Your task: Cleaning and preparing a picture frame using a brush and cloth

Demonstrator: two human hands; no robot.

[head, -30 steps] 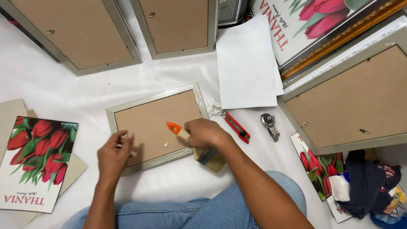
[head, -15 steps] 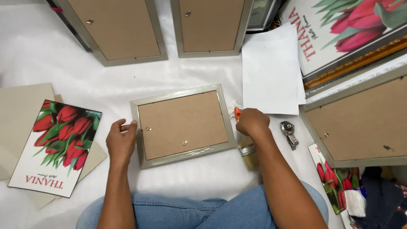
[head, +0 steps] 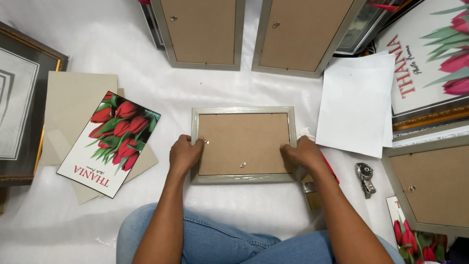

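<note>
A white sheet-covered floor (head: 122,44) carries the frame (head: 243,144) between both hands, a tulip print (head: 110,142) left of them.

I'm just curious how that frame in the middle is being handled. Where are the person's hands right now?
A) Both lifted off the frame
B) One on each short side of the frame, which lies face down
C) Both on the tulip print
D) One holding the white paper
B: the left hand rests at the left edge and the right hand at the right edge of the frame, whose brown backing faces up.
</note>
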